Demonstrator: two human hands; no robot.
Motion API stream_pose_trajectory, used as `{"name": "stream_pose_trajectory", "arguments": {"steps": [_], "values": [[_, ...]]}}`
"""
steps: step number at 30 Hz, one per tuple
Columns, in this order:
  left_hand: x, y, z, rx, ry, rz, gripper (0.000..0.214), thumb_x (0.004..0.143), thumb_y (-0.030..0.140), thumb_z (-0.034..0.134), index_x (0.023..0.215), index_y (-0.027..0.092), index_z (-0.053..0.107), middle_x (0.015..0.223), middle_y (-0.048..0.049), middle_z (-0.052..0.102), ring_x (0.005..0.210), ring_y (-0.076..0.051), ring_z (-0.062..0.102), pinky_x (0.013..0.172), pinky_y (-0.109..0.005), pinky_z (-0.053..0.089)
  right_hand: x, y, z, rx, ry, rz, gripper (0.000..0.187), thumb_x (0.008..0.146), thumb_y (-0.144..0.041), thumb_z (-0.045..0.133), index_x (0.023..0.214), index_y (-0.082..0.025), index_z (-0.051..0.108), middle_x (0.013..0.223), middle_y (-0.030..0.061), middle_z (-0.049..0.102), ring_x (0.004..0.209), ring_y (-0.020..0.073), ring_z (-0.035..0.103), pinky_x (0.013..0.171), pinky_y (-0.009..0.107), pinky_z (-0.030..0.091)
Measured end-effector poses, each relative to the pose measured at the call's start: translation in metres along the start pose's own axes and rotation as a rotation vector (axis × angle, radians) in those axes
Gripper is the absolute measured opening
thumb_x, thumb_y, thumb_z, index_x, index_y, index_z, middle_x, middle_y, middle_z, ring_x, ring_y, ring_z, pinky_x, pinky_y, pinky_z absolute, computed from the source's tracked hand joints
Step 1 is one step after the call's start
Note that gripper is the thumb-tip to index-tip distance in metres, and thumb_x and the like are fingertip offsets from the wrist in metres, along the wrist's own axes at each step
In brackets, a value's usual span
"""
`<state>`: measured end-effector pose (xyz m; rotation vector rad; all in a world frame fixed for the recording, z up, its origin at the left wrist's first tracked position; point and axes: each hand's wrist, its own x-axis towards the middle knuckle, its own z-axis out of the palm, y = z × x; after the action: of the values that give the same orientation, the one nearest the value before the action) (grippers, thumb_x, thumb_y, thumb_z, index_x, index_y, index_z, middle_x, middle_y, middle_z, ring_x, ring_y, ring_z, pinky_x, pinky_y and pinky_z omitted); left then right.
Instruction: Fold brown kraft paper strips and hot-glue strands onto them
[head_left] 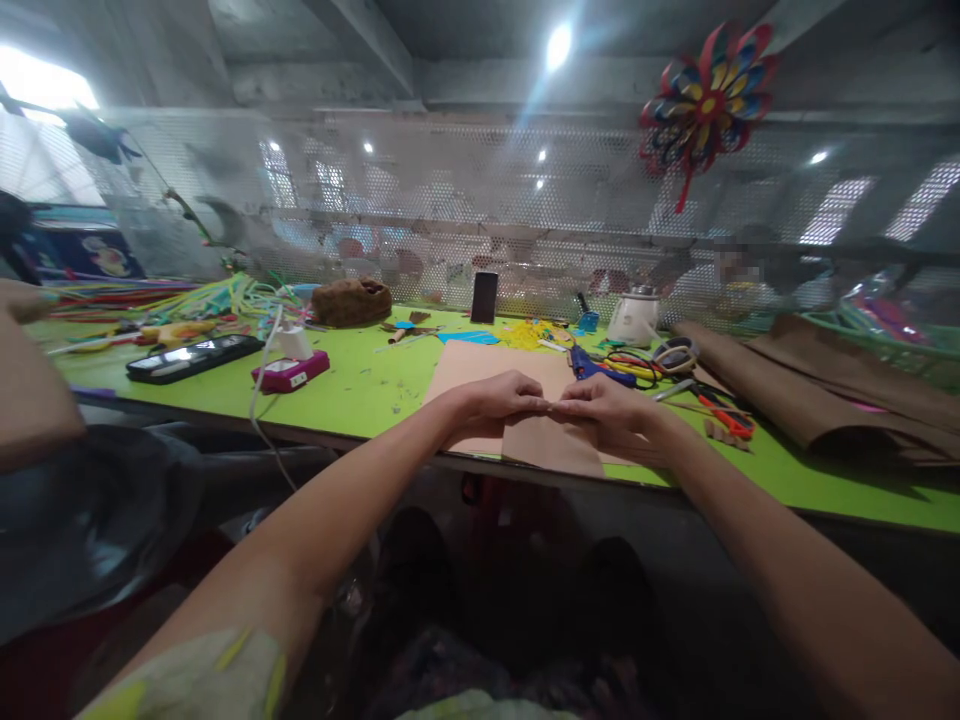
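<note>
Along the green table (352,405) edge, left hand (506,395) and right hand (604,403) pinch what seems brown paper (551,445), with room leftward.

The only view comes from a camera worn on the person's head, facing forward and down across the green surface (360,390) from its near edge. It is near the left hand (506,395) and right hand (606,402), just below mid-frame, with a field wide enough to take in the mesh screen (450,190) and ceiling (480,30) beyond
</note>
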<state>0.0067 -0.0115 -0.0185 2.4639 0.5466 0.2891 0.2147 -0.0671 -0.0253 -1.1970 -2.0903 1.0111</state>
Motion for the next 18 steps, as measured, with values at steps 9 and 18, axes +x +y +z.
{"name": "stream_pose_trajectory", "arguments": {"steps": [9, 18], "values": [[-0.006, 0.004, -0.001, -0.08, 0.033, -0.033, 0.04, 0.08, 0.052, 0.047, 0.065, 0.015, 0.049, 0.05, 0.0043, 0.041, 0.047, -0.008, 0.036, 0.048, -0.023, 0.025, -0.005, -0.001, 0.006, 0.166, 0.078, 0.015, 0.041, 0.065, -0.052, 0.067, 0.07, -0.011, 0.067, 0.066, 0.0056, 0.062, 0.061, 0.0148, 0.051, 0.056, 0.026, 0.038], [-0.001, -0.008, -0.007, -0.044, 0.068, -0.035, 0.041, 0.079, 0.053, 0.047, 0.069, 0.014, 0.056, 0.062, 0.0018, 0.047, 0.057, -0.01, 0.039, 0.054, -0.023, 0.029, -0.004, 0.009, -0.012, 0.118, 0.09, 0.039, 0.038, 0.067, -0.046, 0.068, 0.085, -0.012, 0.071, 0.071, 0.0035, 0.063, 0.059, 0.0124, 0.049, 0.051, 0.023, 0.034]]}}
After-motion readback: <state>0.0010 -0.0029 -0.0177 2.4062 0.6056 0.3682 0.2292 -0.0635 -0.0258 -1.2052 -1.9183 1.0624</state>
